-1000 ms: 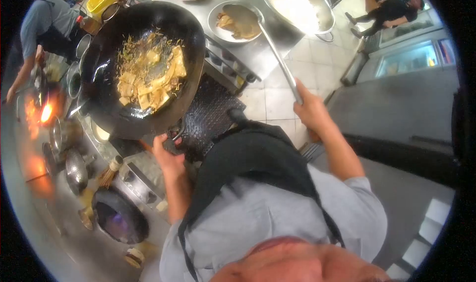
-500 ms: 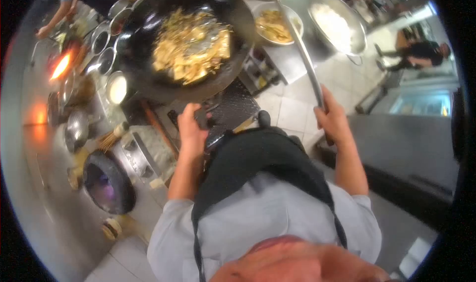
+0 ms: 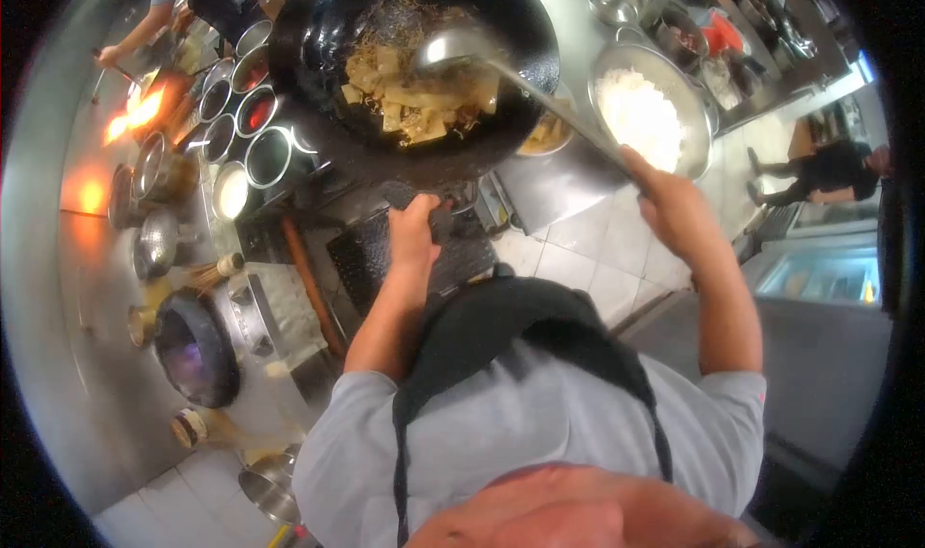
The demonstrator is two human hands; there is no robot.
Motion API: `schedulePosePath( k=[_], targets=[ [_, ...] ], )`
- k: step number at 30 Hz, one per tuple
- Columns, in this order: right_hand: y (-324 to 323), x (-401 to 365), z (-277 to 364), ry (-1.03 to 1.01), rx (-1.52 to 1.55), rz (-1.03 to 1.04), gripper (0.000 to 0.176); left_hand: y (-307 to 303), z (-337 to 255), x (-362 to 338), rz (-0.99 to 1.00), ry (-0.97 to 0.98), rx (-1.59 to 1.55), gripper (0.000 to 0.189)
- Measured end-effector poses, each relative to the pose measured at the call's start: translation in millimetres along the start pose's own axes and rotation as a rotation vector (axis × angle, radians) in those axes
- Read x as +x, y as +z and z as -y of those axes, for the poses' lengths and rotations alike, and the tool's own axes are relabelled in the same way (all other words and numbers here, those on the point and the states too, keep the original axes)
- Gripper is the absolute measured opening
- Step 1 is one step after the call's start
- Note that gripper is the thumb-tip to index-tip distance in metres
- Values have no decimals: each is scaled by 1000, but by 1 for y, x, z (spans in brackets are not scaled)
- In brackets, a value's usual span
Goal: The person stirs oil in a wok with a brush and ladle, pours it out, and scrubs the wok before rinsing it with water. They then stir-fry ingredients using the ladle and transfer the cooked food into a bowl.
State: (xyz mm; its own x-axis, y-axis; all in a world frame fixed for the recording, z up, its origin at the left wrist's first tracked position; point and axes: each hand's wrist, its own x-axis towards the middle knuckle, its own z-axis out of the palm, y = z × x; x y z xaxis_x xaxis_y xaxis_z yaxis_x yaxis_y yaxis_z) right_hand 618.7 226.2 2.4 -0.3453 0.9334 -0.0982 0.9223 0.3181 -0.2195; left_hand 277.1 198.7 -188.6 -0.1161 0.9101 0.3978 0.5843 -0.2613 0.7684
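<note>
A large black wok (image 3: 306, 71) tilts at the top of the view, holding flat pale-brown pieces of food (image 3: 405, 103) with thin shreds among them. My left hand (image 3: 414, 232) is closed round the wok's handle (image 3: 441, 222) at its near side, with dark material showing beside the fingers. In my right hand (image 3: 674, 206) is the long metal handle of a ladle (image 3: 568, 117). The ladle's bowl is over the food inside the wok. Partly hidden behind the wok and ladle is a plate of similar food (image 3: 545, 136).
A metal basin (image 3: 706, 129) of white rice stands on the right. Several metal pots (image 3: 268, 158) line the left, near a flame (image 3: 145, 115). Another person's arm (image 3: 135, 36) reaches in at upper left. A person in dark clothes (image 3: 829, 177) is at far right.
The ladle's bowl has come from beyond the wok's upper right edge to over the food. The wok and both hands appear further right and higher; the view has shifted too.
</note>
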Motion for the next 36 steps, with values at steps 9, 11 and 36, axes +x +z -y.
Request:
schedulePosePath(
  k=[9,11,36],
  targets=[
    [27,47,30,29,8,-76,66,10,5,1,-146,-423,-945,15],
    [-5,17,27,55,-110,63,68,4,4,4,-173,-571,-1148,15],
    [58,-1,34,329,-34,-215,66,31,108,29,16,-360,-819,24]
  ],
)
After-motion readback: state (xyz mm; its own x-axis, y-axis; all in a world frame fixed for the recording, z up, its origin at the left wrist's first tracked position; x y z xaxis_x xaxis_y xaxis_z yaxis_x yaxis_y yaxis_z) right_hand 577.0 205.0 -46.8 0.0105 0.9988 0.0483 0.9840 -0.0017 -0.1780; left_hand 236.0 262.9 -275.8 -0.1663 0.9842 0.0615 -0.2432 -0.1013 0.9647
